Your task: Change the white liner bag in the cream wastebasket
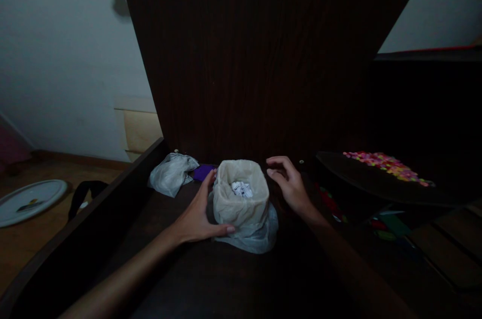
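A small square bin [241, 213] lined with a thin whitish plastic bag stands upright on the dark wooden surface. The bag is folded over its rim and spreads loosely around its base. Crumpled white paper [242, 189] lies inside. My left hand [198, 216] grips the bin's left side, thumb across the front and fingers along the side. To the right of the bin, my right hand [288, 183] is held apart from it, fingers slightly bent with a gap between thumb and forefinger, holding nothing.
A crumpled whitish plastic bag [171, 174] and a purple item [203, 172] lie behind left. A dark raised board [256, 68] closes off the back. At right, a dark shelf [335, 168] bears many small colourful pieces [387, 166]. A white lid-like disc [33, 198] is on the floor.
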Available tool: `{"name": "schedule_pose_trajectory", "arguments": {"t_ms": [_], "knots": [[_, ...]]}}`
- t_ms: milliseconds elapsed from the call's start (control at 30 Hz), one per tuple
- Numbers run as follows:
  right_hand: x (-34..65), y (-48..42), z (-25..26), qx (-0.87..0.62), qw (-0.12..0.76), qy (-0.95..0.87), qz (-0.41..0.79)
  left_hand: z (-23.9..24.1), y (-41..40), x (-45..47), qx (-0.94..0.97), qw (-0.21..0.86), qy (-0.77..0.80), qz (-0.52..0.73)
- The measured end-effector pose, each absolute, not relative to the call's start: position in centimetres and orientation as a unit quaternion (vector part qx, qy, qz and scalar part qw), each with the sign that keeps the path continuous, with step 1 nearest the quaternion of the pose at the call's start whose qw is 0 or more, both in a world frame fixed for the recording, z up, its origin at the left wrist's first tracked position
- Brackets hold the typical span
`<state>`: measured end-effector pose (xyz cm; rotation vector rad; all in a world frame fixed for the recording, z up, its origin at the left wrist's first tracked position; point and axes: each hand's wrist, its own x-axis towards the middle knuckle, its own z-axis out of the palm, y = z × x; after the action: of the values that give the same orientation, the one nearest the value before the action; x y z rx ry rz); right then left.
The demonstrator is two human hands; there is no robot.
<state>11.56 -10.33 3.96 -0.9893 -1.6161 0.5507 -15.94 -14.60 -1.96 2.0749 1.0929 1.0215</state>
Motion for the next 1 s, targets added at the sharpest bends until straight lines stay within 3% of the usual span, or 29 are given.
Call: {"name": "schedule_pose_trajectory", "arguments": {"t_ms": [100, 200, 400, 633, 1000], "knots": [[11.1, -10.9, 7.0, -0.352, 0.452, -0.802, 0.171, 0.5, -14.1, -15.9, 0.77, 0.317, 0.343, 0.434], [9.7, -10.5, 9.2, -0.29, 0.285, -0.896, 0.176, 2.5, -13.4, -15.0, 0.764, 0.304, 0.366, 0.436], [6.1, -8.0, 9.0, -0.25, 0.038, -0.944, 0.214, 3.1, -12.6, -13.7, 0.8, 0.252, 0.4, 0.37], [3.1, -6.1, 7.6, -0.318, -0.097, -0.907, 0.258, 2.8, -12.6, -13.7, 0.801, 0.251, 0.4, 0.367], [3.5, -6.7, 8.5, -0.326, -0.09, -0.907, 0.252, 3.2, -12.7, -14.0, 0.802, 0.246, 0.408, 0.36]]}}
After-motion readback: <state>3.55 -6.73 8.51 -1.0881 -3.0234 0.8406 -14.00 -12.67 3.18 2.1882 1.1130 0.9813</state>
